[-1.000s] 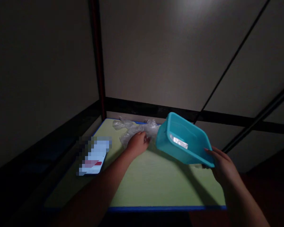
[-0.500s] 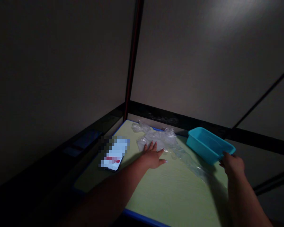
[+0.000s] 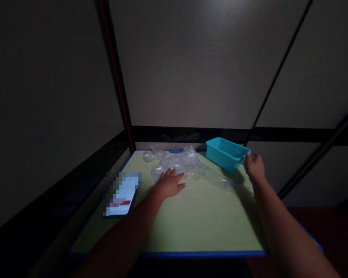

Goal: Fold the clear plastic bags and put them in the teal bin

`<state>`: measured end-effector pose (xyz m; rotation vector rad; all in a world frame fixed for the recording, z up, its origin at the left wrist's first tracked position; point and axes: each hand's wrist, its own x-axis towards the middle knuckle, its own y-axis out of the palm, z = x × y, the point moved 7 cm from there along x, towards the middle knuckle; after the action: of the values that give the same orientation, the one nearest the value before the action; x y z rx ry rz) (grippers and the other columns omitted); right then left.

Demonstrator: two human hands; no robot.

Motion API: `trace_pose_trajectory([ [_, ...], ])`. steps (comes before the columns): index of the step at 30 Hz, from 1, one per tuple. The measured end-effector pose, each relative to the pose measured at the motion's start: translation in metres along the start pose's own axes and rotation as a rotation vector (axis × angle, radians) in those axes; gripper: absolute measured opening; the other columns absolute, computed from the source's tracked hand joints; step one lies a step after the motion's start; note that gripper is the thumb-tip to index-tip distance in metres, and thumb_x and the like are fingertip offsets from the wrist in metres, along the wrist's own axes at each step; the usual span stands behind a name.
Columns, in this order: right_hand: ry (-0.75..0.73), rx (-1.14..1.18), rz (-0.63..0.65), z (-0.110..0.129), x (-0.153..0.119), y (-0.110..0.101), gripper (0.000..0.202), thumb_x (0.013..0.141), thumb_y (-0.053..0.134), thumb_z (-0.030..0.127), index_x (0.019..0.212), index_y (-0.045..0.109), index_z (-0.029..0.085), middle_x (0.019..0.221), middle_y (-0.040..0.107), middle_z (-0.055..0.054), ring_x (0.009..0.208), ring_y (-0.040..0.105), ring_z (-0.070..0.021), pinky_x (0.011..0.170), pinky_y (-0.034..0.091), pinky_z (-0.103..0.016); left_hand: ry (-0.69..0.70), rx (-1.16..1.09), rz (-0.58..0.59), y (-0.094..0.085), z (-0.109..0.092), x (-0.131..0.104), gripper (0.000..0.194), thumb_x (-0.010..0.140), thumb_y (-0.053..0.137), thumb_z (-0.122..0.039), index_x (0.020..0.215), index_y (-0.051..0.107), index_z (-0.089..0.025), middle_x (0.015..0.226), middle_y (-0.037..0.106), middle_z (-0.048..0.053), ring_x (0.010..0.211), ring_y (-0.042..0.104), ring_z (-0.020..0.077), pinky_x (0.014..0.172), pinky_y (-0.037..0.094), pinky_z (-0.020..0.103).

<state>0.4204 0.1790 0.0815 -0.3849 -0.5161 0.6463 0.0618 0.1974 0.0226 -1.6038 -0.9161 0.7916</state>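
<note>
My left hand [image 3: 170,184] lies with fingers spread at the near edge of a crumpled clear plastic bag [image 3: 188,160], its fingertips touching the plastic. By its near right end, my right hand [image 3: 254,165] grips the rim of a turquoise plastic basin [image 3: 224,156]. The basin is tilted slightly toward the near right, close to the table's back right corner. Its inside shows only in part. A strip of the clear plastic stretches from the bag toward the basin's underside.
A phone [image 3: 124,195] with a lit, partly blurred screen lies on the left of the pale green, blue-edged table [image 3: 203,224]. Walls stand close behind the table [image 3: 191,77] and along its left side. The room is dim.
The camera view has turned right and levelled, so the table's front edge shows more fully. My right hand still grips the basin, and my left hand stays spread at the plastic.
</note>
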Motion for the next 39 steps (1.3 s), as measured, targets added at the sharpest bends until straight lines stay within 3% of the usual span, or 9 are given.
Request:
trace_pose_trajectory([
  [5, -0.111, -0.065, -0.131, 0.012, -0.004, -0.016, 0.061, 0.081, 0.047, 0.042, 0.129, 0.043, 0.005, 0.082, 0.062, -0.012, 0.081, 0.059, -0.0268, 0.074, 0.046, -0.039, 0.065, 0.019, -0.085, -0.008, -0.017, -0.005, 0.055, 0.086, 0.048, -0.053, 0.133, 0.051, -0.025, 0.139, 0.048, 0.015, 0.129, 0.041, 0.0353, 0.101, 0.034, 0.048],
  [8, -0.313, -0.084, -0.243, 0.039, -0.022, -0.026, 0.055, 0.082, 0.045, 0.037, 0.127, 0.046, 0.005, 0.099, 0.059, -0.016, 0.092, 0.055, -0.0269, 0.082, 0.045, -0.040, 0.141, -0.040, -0.195, -0.023, -0.035, -0.009, 0.037, 0.090, 0.046, -0.042, 0.114, 0.065, -0.022, 0.115, 0.065, 0.011, 0.107, 0.059, 0.0274, 0.094, 0.042, 0.039],
  [11, -0.525, -0.111, -0.257, 0.068, -0.047, -0.022, 0.048, 0.086, 0.041, 0.035, 0.126, 0.048, 0.008, 0.105, 0.056, -0.016, 0.099, 0.052, -0.0268, 0.087, 0.043, -0.040, 0.145, -0.065, -0.353, -0.041, -0.042, -0.012, 0.033, 0.089, 0.047, -0.037, 0.110, 0.065, -0.019, 0.106, 0.067, 0.010, 0.102, 0.059, 0.0248, 0.092, 0.043, 0.035],
  [15, -0.765, -0.152, 0.012, 0.095, -0.086, 0.021, 0.048, 0.090, 0.041, 0.036, 0.130, 0.048, 0.012, 0.118, 0.052, -0.018, 0.111, 0.047, -0.0289, 0.096, 0.039, -0.044, -0.081, 0.032, -0.458, -0.047, -0.014, -0.009, 0.047, 0.085, 0.052, -0.043, 0.126, 0.054, -0.019, 0.128, 0.056, 0.013, 0.120, 0.047, 0.0296, 0.099, 0.037, 0.042],
  [18, -0.901, -0.277, 0.329, 0.101, -0.120, 0.068, 0.057, 0.088, 0.047, 0.044, 0.138, 0.043, 0.019, 0.141, 0.038, -0.019, 0.129, 0.034, -0.0337, 0.104, 0.029, -0.051, -0.314, 0.087, -0.330, -0.030, 0.023, 0.000, 0.074, 0.081, 0.050, -0.059, 0.144, 0.033, -0.023, 0.150, 0.029, 0.017, 0.138, 0.022, 0.0371, 0.105, 0.024, 0.057],
  [21, -0.922, -0.430, 0.723, 0.090, -0.151, 0.108, 0.062, 0.085, 0.047, 0.059, 0.140, 0.041, 0.031, 0.154, 0.019, -0.014, 0.139, 0.013, -0.0402, 0.104, 0.012, -0.066, -0.411, 0.057, -0.138, -0.007, 0.047, 0.007, 0.083, 0.081, 0.037, -0.070, 0.148, 0.021, -0.024, 0.154, 0.016, 0.017, 0.142, 0.010, 0.0363, 0.107, 0.018, 0.060],
  [25, -0.851, -0.496, 1.006, 0.073, -0.165, 0.123, 0.062, 0.089, 0.038, 0.059, 0.143, 0.034, 0.030, 0.154, 0.021, -0.013, 0.140, 0.014, -0.0369, 0.101, 0.003, -0.072, -0.437, 0.045, -0.080, 0.002, 0.054, 0.011, 0.084, 0.083, 0.030, -0.070, 0.149, 0.017, -0.020, 0.154, 0.013, 0.019, 0.142, 0.010, 0.0343, 0.107, 0.017, 0.059],
  [31, -0.751, -0.346, 0.886, 0.065, -0.131, 0.114, 0.052, 0.093, 0.037, 0.044, 0.138, 0.044, 0.020, 0.145, 0.040, -0.013, 0.133, 0.036, -0.0322, 0.107, 0.017, -0.065, -0.375, 0.063, -0.187, -0.003, 0.053, 0.015, 0.068, 0.089, 0.040, -0.049, 0.141, 0.033, -0.005, 0.148, 0.027, 0.026, 0.138, 0.025, 0.0342, 0.106, 0.028, 0.050],
  [39, -0.784, 0.079, 0.391, 0.077, -0.087, 0.071, 0.046, 0.093, 0.037, 0.043, 0.124, 0.059, 0.017, 0.125, 0.061, -0.013, 0.116, 0.055, -0.0271, 0.101, 0.041, -0.046, -0.273, 0.053, -0.262, -0.015, 0.054, 0.020, 0.052, 0.093, 0.042, -0.037, 0.133, 0.045, -0.003, 0.133, 0.051, 0.023, 0.128, 0.043, 0.0276, 0.102, 0.034, 0.033],
])
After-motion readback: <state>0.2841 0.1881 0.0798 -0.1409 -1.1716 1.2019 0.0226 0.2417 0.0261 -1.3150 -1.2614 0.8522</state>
